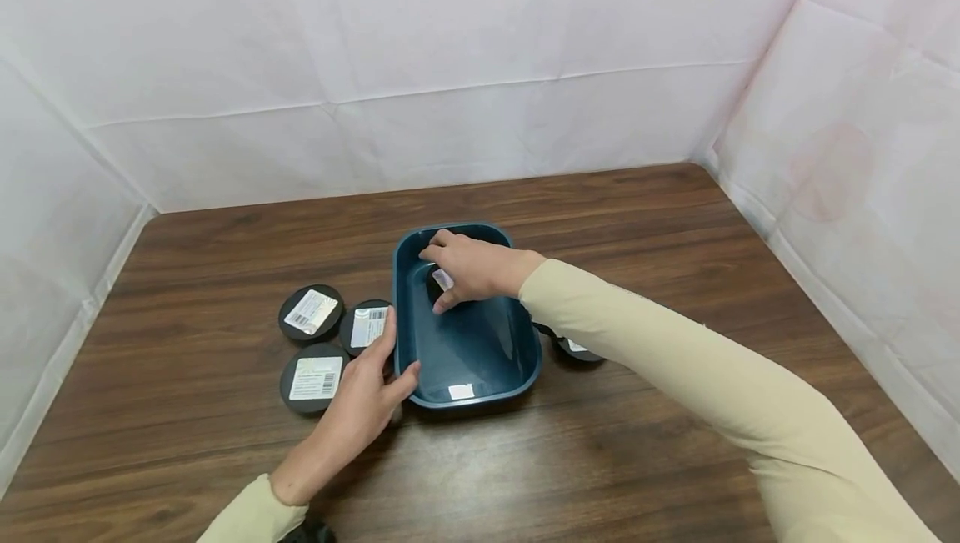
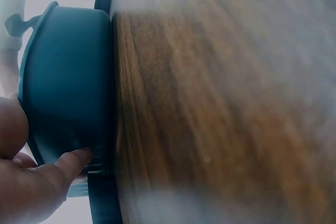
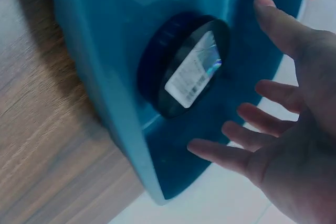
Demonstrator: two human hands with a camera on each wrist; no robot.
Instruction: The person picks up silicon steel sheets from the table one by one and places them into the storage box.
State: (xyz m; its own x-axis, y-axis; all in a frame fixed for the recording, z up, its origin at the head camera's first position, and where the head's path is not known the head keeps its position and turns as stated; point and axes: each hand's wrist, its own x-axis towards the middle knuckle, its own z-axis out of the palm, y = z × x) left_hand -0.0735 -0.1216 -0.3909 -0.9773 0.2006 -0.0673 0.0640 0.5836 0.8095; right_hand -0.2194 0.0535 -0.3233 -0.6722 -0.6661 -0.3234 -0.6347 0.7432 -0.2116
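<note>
A teal-blue plastic tray [image 1: 468,351] stands mid-table. My left hand [image 1: 363,397] grips its near left side, the thumb at the rim and the fingers against the outer wall [image 2: 68,77]. Inside, toward the far end, lies a round black container [image 3: 181,69] with a white barcode label on its lid. My right hand [image 1: 476,263] reaches into the tray over this container. Seen from the right wrist, its fingers are spread and stand apart from the container, holding nothing.
To the left of the tray lie three more black containers, one at the upper left [image 1: 311,312], one below it [image 1: 312,378] and one close by the tray [image 1: 367,326]. Another dark container [image 1: 579,351] shows partly under the right sleeve. White sheeting [image 1: 450,134] encloses the wooden table.
</note>
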